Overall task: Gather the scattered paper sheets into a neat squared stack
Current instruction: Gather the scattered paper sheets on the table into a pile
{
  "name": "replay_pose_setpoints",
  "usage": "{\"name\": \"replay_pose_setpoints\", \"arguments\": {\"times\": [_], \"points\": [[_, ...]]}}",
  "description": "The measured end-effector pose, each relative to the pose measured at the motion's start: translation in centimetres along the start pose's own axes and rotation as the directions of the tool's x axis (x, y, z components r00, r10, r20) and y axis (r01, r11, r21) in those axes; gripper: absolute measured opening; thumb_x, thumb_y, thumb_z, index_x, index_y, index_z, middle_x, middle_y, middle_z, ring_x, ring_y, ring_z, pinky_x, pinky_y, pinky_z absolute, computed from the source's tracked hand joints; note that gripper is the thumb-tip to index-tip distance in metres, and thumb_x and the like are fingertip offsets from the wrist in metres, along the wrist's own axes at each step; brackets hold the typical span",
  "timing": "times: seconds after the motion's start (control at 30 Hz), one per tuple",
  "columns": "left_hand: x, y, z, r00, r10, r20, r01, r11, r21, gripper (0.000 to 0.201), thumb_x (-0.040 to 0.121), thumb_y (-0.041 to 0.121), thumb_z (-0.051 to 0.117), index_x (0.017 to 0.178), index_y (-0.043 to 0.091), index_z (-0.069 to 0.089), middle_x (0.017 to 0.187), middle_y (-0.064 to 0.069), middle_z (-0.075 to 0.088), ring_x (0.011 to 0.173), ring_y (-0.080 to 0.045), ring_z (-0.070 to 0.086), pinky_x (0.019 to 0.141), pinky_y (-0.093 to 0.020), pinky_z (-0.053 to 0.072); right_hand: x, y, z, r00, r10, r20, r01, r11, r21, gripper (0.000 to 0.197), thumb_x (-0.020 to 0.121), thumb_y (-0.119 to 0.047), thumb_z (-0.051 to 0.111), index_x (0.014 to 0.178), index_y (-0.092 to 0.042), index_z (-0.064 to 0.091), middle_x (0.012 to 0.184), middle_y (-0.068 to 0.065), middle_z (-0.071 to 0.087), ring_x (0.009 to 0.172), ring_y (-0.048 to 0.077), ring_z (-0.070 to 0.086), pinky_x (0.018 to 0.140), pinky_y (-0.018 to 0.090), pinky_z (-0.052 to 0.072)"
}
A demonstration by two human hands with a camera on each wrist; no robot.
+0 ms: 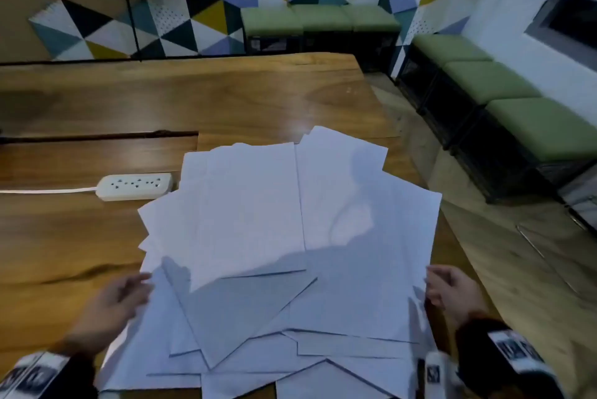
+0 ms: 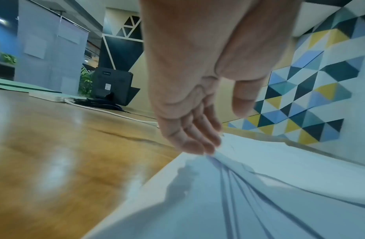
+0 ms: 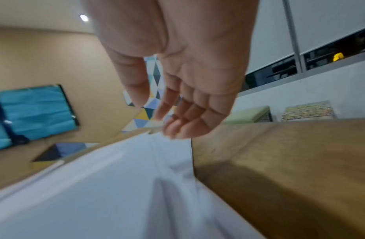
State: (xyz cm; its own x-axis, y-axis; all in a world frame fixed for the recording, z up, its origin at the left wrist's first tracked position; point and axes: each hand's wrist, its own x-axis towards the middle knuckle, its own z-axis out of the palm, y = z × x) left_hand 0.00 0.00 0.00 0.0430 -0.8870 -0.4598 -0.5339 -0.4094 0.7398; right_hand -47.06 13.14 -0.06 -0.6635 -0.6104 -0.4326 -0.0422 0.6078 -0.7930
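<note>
L hand [image 1: 111, 303] grip: slack, fingers [image 2: 194, 145] nearly straight, tips touching the left edge of the paper sheets [image 1: 290, 253], nothing pinched. R hand [image 1: 452, 292] grip: also loose, fingers [image 3: 183, 127] slightly bent, tips at the right edge of the sheets; thumb apart from fingers, holding nothing. Both palms face inward across the pile, wrists low near the desk [image 1: 80, 237], dark sleeves w/ wrist cams. Sheets lie fanned & overlapping at odd angles on the desk's near part, betw. the two hands, not squared. White power strip [image 1: 134, 186] w/ cord sits just left of the pile's far-left corner. Green stools [image 1: 517, 108] along the wall beyond desk, well apart.
</note>
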Motion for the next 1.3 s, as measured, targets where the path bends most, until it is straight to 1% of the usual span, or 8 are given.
{"name": "replay_pose_setpoints", "arguments": {"times": [0.1,0.23,0.47,0.63,0.83,1.0,1.13,1.3], "points": [[3.8,1.7,0.2,0.988,-0.059,-0.143,0.060,0.998,0.004,0.043,0.089,0.022,0.056,0.124,-0.002,0.051,0.118,-0.026,0.060,0.098,-0.037,0.057,0.092,-0.049,0.044,4.0,-1.2,1.1,0.993,0.059,-0.102,-0.071,0.990,-0.119,0.037,0.085,-0.017,0.058,0.116,0.002,0.052,0.112,0.022,0.057,0.097,0.035,0.055,0.093,0.047,0.045],[7.4,4.3,2.2,0.983,-0.097,-0.155,0.115,0.987,0.114,0.050,0.090,0.034,0.050,0.120,-0.006,0.053,0.121,-0.027,0.059,0.111,-0.043,0.054,0.094,-0.042,0.040,7.2,-2.8,3.0,0.972,0.139,-0.191,-0.187,0.946,-0.264,0.049,0.083,-0.027,0.058,0.124,-0.003,0.046,0.134,0.024,0.044,0.117,0.040,0.047,0.100,0.043,0.038],[9.3,8.6,6.9,0.999,0.020,-0.049,-0.016,0.996,0.087,0.053,0.088,0.027,0.055,0.134,0.006,0.041,0.133,-0.017,0.052,0.119,-0.035,0.050,0.101,-0.042,0.040,8.0,-5.3,7.5,0.997,-0.018,-0.076,-0.012,0.927,-0.374,0.039,0.081,-0.025,0.061,0.115,-0.007,0.053,0.123,0.022,0.052,0.105,0.037,0.055,0.094,0.040,0.042],[8.6,10.7,9.9,0.995,0.087,0.049,-0.086,0.996,-0.026,0.049,0.088,0.022,0.056,0.133,0.011,0.038,0.121,-0.013,0.056,0.099,-0.025,0.053,0.083,-0.034,0.042,6.6,-6.1,9.6,0.987,-0.083,0.137,0.117,0.958,-0.262,0.037,0.083,-0.020,0.059,0.117,-0.008,0.051,0.113,0.017,0.060,0.098,0.029,0.056,0.089,0.035,0.044],[9.2,9.7,10.0,0.991,0.101,-0.087,-0.095,0.993,0.068,0.056,0.086,0.025,0.058,0.135,0.008,0.037,0.133,-0.019,0.051,0.113,-0.031,0.051,0.096,-0.038,0.039,6.9,-6.6,9.1,0.976,0.186,0.116,-0.208,0.952,0.226,0.037,0.090,-0.043,0.041,0.109,-0.012,0.050,0.080,0.009,0.058,0.060,0.021,0.048,0.056,0.028,0.039],[11.0,8.5,8.2,0.976,0.026,-0.217,0.059,0.925,0.375,0.062,0.083,0.034,0.058,0.136,0.012,0.036,0.140,-0.023,0.044,0.129,-0.042,0.036,0.105,-0.050,0.027,6.5,-6.0,10.1,0.990,0.018,0.140,0.001,0.991,-0.135,0.039,0.078,-0.032,0.066,0.109,-0.013,0.052,0.089,0.009,0.059,0.075,0.025,0.058,0.066,0.030,0.049],[10.4,8.8,9.0,0.994,0.023,-0.111,0.010,0.955,0.296,0.048,0.088,0.025,0.053,0.129,0.002,0.045,0.129,-0.024,0.054,0.117,-0.040,0.050,0.098,-0.042,0.037,6.5,-5.7,10.7,0.984,-0.033,0.175,0.089,0.943,-0.322,0.020,0.078,-0.016,0.066,0.093,-0.013,0.053,0.071,0.001,0.053,0.081,0.024,0.055,0.082,0.033,0.045],[7.9,8.4,10.3,0.994,0.065,0.085,-0.078,0.984,0.163,0.025,0.089,0.016,0.050,0.110,0.004,0.056,0.101,-0.010,0.062,0.100,-0.030,0.056,0.078,-0.031,0.042,5.8,-5.0,8.6,0.987,-0.087,0.134,0.132,0.915,-0.380,0.008,0.084,-0.014,0.057,0.086,-0.013,0.050,0.081,0.009,0.054,0.081,0.026,0.051,0.076,0.029,0.040]]}}
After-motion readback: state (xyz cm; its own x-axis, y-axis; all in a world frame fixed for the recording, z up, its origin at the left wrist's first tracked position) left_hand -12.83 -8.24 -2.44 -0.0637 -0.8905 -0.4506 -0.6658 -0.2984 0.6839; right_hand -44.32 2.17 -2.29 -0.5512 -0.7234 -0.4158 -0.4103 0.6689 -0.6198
